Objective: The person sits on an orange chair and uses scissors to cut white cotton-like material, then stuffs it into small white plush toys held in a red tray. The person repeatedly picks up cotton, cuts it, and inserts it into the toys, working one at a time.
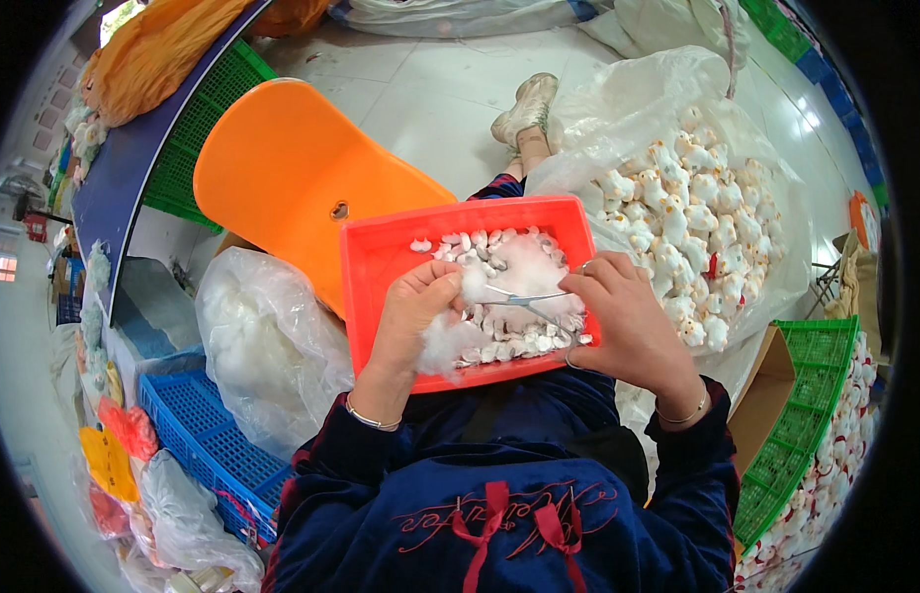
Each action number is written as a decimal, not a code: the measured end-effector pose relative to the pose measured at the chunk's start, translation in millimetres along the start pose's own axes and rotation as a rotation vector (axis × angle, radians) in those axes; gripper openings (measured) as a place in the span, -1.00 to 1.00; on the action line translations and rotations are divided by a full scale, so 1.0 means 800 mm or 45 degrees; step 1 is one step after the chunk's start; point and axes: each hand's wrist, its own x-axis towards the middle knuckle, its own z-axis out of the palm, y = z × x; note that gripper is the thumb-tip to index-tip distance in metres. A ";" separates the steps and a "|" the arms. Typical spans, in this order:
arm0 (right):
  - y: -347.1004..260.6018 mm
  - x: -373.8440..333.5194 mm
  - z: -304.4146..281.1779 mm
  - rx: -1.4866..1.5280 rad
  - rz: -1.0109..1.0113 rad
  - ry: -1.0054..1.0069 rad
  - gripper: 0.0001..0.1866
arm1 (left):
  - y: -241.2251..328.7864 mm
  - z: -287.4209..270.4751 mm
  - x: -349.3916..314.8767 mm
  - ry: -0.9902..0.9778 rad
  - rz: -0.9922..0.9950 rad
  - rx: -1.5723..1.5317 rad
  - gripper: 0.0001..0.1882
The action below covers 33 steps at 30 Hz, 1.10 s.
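On my lap rests a red plastic tray point(381, 232) with many small white stuffed pieces point(519, 348) in it. A loose tuft of white fibre stuffing point(529, 265) lies over them. My left hand point(412, 314) is closed in a pinch at the tray's left side, with white stuffing point(446, 341) at its fingers and under its palm. Metal forceps point(527, 299) with ring handles are in my right hand point(630, 321), a finger through one ring. Their slim jaws point left toward the pinched stuffing; whether the tips touch it is hard to tell.
An orange chair point(292, 178) stands ahead to the left, beside a clear bag of stuffing point(267, 341) and a blue crate point(208, 425). To the right, a large clear bag point(667, 84) holds many small white plush figures point(692, 217). A green crate point(801, 425) stands lower right.
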 end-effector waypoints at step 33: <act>0.001 0.004 0.012 0.409 -0.050 -0.217 -0.61 | -0.007 0.019 0.012 0.070 0.160 -0.144 -0.84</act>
